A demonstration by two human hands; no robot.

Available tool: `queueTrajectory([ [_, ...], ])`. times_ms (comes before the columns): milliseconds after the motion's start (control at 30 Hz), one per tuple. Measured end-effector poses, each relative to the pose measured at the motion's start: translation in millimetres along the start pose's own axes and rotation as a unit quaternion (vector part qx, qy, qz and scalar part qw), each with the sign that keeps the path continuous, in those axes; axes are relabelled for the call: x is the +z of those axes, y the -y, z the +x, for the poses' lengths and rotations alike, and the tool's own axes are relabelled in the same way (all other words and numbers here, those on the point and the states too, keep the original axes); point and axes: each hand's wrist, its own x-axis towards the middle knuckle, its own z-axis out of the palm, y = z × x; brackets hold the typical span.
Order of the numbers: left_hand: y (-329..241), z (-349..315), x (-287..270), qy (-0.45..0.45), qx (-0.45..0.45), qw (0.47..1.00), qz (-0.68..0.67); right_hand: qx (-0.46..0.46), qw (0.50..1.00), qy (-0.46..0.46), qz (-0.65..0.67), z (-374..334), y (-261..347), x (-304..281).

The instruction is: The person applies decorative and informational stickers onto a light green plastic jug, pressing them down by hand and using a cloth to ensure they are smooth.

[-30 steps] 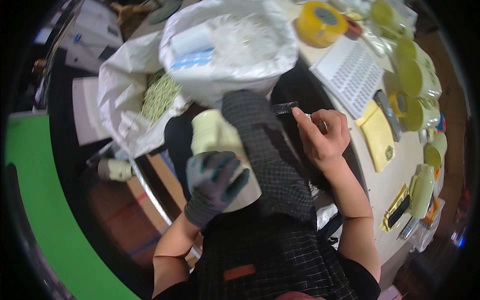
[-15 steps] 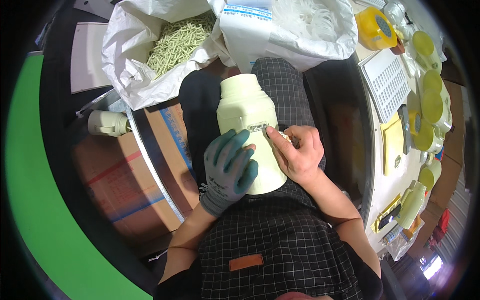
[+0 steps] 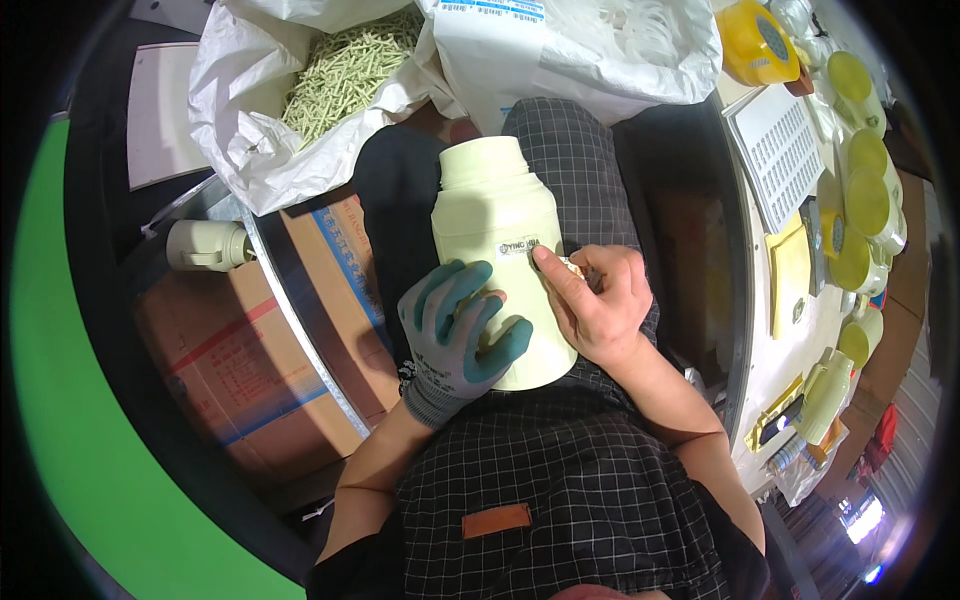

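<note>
A pale green vacuum flask (image 3: 497, 215) without a lid lies along my lap, its neck pointing away from me. My left hand (image 3: 452, 330), in a grey and teal glove, rests its curved fingers on the flask's left side, thumb spread apart. The thumb of my bare right hand (image 3: 603, 305) presses the right end of a small clear label with dark print (image 3: 518, 247) on the flask's front. Its other fingers curl beside the flask around a small pale and gold thing (image 3: 575, 268), mostly hidden.
White sacks hold pale green sticks (image 3: 350, 80) and translucent rings (image 3: 640, 35). On the right, a bench (image 3: 745, 400) carries a tape roll (image 3: 758, 45), a printed sheet (image 3: 778, 155), yellow packets (image 3: 790, 280) and several flask parts (image 3: 868, 200). Cartons (image 3: 230, 350) and another flask part (image 3: 205, 246) are left.
My left thumb has lifted and spread away from the fingers. My right thumb stays at the label's right end. The view has shifted slightly.
</note>
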Motion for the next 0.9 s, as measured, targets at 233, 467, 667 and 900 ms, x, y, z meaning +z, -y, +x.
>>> queueTrajectory([
  [233,-1,-4,2,-0.006,0.001,1.0,0.007,-0.011,1.0,0.005,-0.013,-1,2,-1],
  [467,0,-6,3,-0.007,0.005,1.0,0.007,-0.031,0.999,0.006,-0.005,2,1,-2],
  [667,-2,-4,10,-0.059,0.009,0.998,0.016,-0.035,0.999,0.015,-0.005,2,-1,-4],
  [900,-5,7,3,0.019,0.026,0.998,0.055,-0.061,0.997,0.038,-0.032,2,-7,-7],
])
